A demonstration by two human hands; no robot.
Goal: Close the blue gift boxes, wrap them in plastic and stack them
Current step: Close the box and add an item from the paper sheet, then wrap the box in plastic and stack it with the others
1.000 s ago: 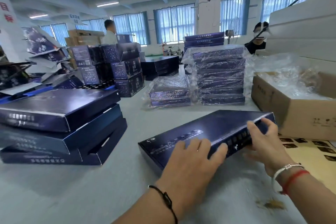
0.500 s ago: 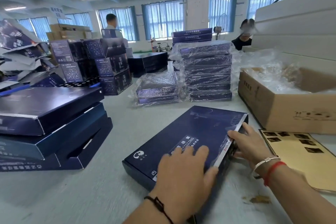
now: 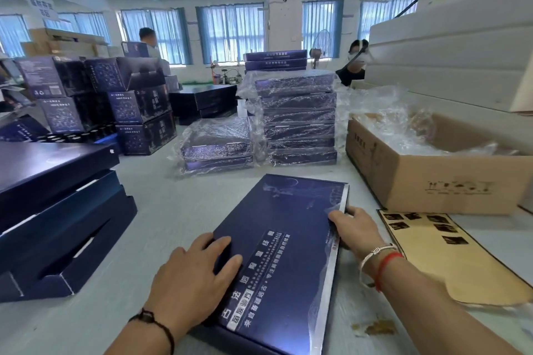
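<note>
**Box turned lengthwise and pressed flat on the table**

The left hand (image 3: 193, 277) lies palm down with straight, spread fingers on the near left part of the lid of the blue gift box (image 3: 284, 251), pressing rather than gripping. The right hand (image 3: 356, 229) curls its fingers over the silver right edge, thumb on top. A second ago the box was tipped up on its side between both hands; it now lies flat on the grey table (image 3: 178, 210) with the printed lid up and its long axis running near to far.

To the left sits a stack of open blue boxes (image 3: 57, 210). Far behind stand two piles of plastic-wrapped boxes (image 3: 300, 118). On the right, a cardboard carton (image 3: 432, 181) holds loose plastic film, and a tan printed sheet (image 3: 450, 253) lies beside the right wrist.
</note>
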